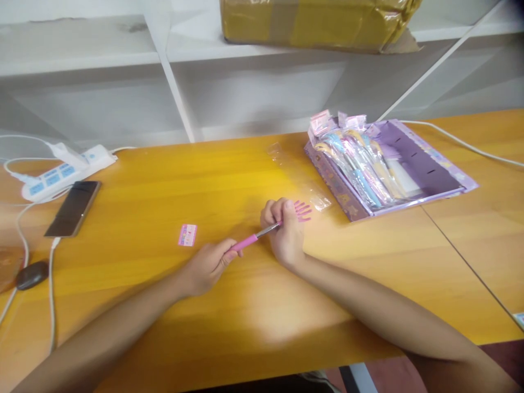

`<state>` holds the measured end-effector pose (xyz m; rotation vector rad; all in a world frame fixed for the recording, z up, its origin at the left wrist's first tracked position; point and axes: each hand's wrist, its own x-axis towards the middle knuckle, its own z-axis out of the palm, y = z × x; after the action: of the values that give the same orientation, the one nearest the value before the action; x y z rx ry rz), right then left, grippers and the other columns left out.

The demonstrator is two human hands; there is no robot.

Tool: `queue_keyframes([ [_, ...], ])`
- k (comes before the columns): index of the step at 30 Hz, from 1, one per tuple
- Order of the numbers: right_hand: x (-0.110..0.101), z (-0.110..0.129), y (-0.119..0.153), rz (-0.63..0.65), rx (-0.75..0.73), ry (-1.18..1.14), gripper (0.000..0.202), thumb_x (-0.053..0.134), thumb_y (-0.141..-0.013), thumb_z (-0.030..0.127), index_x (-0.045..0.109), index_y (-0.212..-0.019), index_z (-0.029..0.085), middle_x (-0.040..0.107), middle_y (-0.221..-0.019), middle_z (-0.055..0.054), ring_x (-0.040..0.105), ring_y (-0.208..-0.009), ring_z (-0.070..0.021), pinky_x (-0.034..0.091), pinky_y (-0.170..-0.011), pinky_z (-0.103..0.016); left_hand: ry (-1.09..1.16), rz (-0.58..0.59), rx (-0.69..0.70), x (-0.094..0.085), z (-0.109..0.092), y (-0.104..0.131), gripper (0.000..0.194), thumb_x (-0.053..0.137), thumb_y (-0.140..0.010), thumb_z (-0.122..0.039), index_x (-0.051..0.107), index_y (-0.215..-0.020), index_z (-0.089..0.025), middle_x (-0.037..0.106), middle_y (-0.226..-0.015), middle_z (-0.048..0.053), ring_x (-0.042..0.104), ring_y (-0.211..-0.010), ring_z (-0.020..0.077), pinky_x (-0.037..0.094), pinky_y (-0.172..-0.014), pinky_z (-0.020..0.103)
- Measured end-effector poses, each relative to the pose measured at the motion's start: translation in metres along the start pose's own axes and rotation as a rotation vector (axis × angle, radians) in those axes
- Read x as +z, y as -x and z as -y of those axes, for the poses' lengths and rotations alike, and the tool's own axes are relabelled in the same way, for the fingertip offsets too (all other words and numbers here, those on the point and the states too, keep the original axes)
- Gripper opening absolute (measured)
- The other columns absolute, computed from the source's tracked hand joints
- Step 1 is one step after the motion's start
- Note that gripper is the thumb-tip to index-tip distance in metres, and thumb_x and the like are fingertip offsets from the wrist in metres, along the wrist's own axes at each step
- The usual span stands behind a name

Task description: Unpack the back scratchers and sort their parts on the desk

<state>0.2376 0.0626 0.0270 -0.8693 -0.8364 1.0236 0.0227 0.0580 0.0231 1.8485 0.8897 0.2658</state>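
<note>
A pink telescopic back scratcher (245,242) with a metal shaft and a small hand-shaped end stretches between my two hands, above the table. My left hand (208,267) is closed around its pink grip. Close to the hand-shaped end, my right hand (286,232) has its fingers wrapped round the scratcher, hiding part of it. The pink claw sticks out past the right hand's knuckles. A small pink printed card (187,235) lies on the table beyond my left hand. Just past my right hand is a clear plastic wrapper (319,200).
A purple display box (429,158) at the right holds several wrapped back scratchers (364,166). On the left are a white power strip (67,173), a phone (73,209) on a cable and a dark mouse-like object (33,275). A taped carton (315,23) sits on the shelf behind.
</note>
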Motion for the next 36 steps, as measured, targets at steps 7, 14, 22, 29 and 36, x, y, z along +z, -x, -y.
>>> queue_keyframes([
  [7, 0.002, -0.001, 0.005, -0.011, -0.008, -0.009, 0.06, 0.052, -0.107, 0.072, 0.039, -0.071, 0.027, 0.028, -0.064, 0.004, 0.026, -0.055, -0.017, 0.022, -0.054, -0.034, -0.025, 0.014, -0.014, 0.001, 0.0, -0.001, 0.04, 0.036, -0.115, -0.05, 0.065, -0.117, -0.023, 0.055, -0.079, -0.003, 0.049, -0.068, 0.0158, 0.037, -0.067, 0.03],
  [14, 0.003, -0.003, 0.009, -0.031, -0.036, -0.01, 0.058, 0.052, -0.109, 0.07, 0.039, -0.072, 0.026, 0.029, -0.063, 0.004, 0.026, -0.055, -0.0168, 0.023, -0.055, -0.035, -0.058, 0.022, 0.0, 0.001, 0.001, -0.001, 0.04, 0.035, -0.115, -0.049, 0.065, -0.118, -0.023, 0.059, -0.082, -0.001, 0.052, -0.069, 0.0166, 0.038, -0.068, 0.03],
  [22, 0.002, -0.007, 0.014, -0.057, -0.063, -0.003, 0.056, 0.052, -0.11, 0.065, 0.04, -0.072, 0.026, 0.03, -0.063, 0.004, 0.029, -0.056, -0.0169, 0.026, -0.057, -0.035, -0.016, 0.036, 0.016, -0.001, -0.002, -0.003, 0.036, 0.039, -0.114, -0.047, 0.066, -0.116, -0.022, 0.059, -0.082, -0.001, 0.054, -0.071, 0.0162, 0.039, -0.069, 0.03],
  [29, -0.009, -0.012, -0.012, 0.031, 0.141, 0.032, 0.066, 0.054, -0.097, 0.085, 0.039, -0.069, 0.027, 0.027, -0.062, 0.006, 0.023, -0.051, -0.0142, 0.018, -0.048, -0.031, 0.397, -0.044, -0.043, -0.005, 0.004, -0.008, 0.041, 0.049, -0.111, -0.056, 0.065, -0.118, -0.019, 0.044, -0.055, -0.01, 0.034, -0.048, 0.0108, 0.028, -0.052, 0.026],
  [36, -0.009, -0.012, 0.012, 0.115, 0.267, -0.053, 0.066, 0.062, -0.094, 0.082, 0.041, -0.066, 0.025, 0.026, -0.056, 0.009, 0.018, -0.047, -0.0107, 0.016, -0.047, -0.028, 0.832, -0.134, 0.107, -0.004, 0.019, -0.016, 0.053, 0.075, -0.089, -0.065, 0.044, -0.079, -0.024, 0.033, -0.052, -0.013, 0.025, -0.043, 0.0072, 0.02, -0.049, 0.026],
])
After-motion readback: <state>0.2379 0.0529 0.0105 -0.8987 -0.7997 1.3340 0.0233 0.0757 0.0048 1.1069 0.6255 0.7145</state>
